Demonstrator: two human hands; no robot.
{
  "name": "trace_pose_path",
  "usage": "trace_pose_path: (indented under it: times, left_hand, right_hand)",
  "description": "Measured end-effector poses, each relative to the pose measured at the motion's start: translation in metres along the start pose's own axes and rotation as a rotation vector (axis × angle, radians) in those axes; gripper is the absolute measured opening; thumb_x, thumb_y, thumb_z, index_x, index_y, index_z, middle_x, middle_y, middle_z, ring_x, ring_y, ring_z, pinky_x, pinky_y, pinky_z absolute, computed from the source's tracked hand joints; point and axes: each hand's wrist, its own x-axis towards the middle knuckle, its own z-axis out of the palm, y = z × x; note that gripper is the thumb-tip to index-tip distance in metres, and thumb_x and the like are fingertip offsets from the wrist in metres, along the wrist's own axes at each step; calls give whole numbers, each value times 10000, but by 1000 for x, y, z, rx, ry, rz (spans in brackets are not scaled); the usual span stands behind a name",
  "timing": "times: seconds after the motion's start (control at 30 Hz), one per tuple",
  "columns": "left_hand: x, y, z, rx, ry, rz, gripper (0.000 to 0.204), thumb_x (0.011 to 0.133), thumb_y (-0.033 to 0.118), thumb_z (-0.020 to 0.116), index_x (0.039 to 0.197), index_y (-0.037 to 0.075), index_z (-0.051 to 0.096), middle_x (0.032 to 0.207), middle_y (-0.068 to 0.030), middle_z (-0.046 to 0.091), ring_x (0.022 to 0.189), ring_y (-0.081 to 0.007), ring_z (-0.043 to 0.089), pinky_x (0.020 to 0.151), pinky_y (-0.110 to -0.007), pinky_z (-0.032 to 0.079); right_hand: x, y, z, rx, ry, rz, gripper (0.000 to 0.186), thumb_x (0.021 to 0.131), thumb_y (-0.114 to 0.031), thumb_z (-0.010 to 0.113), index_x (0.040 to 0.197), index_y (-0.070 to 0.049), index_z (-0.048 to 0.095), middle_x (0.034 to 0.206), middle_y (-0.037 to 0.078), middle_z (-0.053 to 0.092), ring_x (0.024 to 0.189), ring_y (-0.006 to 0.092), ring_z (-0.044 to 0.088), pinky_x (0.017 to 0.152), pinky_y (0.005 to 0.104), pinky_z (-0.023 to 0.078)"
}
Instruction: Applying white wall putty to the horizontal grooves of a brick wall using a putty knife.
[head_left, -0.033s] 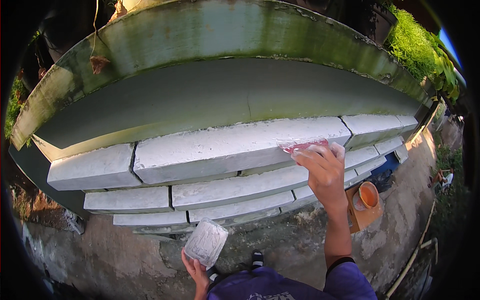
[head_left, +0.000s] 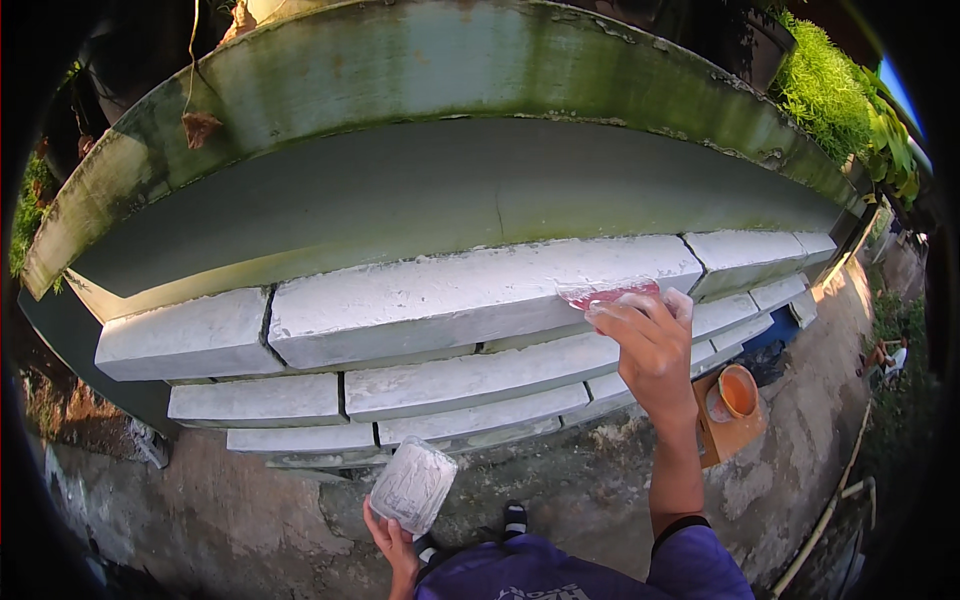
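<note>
My right hand is closed around a red, flat-bladed putty scraper smeared with white paste. The blade lies against the top face of the long white-coated ledge block, near its front edge and toward its right end. White paste also coats my right fingertips. Low in front of me, my left hand grips the near edge of a shallow rectangular tray. The tray's face is covered in streaky white paste. My left thumb rests at its edge, and the fingers beneath are partly hidden.
Below the top ledge run lower stepped rows of white blocks, split by dark gaps. A mossy overhanging wall curves above. An orange bucket stands on a brown board at right. Far right, a person is near greenery.
My right hand and the scraper have shifted very slightly to the right along the ledge. The left hand and tray are almost unmoved.
</note>
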Motion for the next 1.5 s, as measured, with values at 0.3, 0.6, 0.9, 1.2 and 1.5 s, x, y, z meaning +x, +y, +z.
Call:
trace_pose_path:
  times: [0.3, 0.6, 0.9, 1.2, 1.5]
  left_hand:
    - [1, -3, -1, -16, 0, -9, 674, 1022, 207, 521, 1568, 121, 136, 1497, -168, 360, 1335, -290, 448, 1059, -410, 432]
    - [3, -1, 3, -54, 22, 1, 691, 1014, 225, 546, 1568, 127, 145, 1487, -167, 377, 1314, -284, 469, 1049, -403, 437]
    - [11, -5, 1, -27, 36, 57, 665, 1017, 212, 528, 1562, 96, 165, 1493, -166, 378, 1319, -295, 458, 1069, -404, 404]
    - [10, -4, -2, -62, -18, 41, 608, 1031, 157, 465, 1564, 107, 179, 1554, -141, 292, 1382, -310, 392, 1121, -446, 358]
    - [2, 44, 34, 235, 207, -275, 644, 1028, 265, 503, 1552, 19, 223, 1535, -189, 358, 1406, -276, 354, 1143, -398, 304]
  right_hand:
    - [1, 4, 8, -16, 65, 7, 289, 738, 52, 654, 961, -118, 727, 985, 1, 732, 927, 187, 640, 884, 377, 382]
    - [-3, -1, 0, 26, -35, 11, 300, 745, 53, 645, 976, -118, 730, 999, 3, 733, 950, 186, 639, 891, 383, 377]
    - [-10, -5, 11, 11, 12, 1, 290, 735, 34, 673, 972, -119, 741, 983, -2, 731, 920, 179, 640, 887, 381, 376]
    - [-9, 0, 18, -22, 36, 13, 183, 771, -73, 741, 946, -126, 744, 958, -12, 729, 898, 177, 630, 888, 366, 373]
    - [-5, 6, 18, -21, 20, -1, 197, 758, -56, 732, 934, -143, 740, 961, -25, 726, 910, 186, 622, 883, 369, 381]
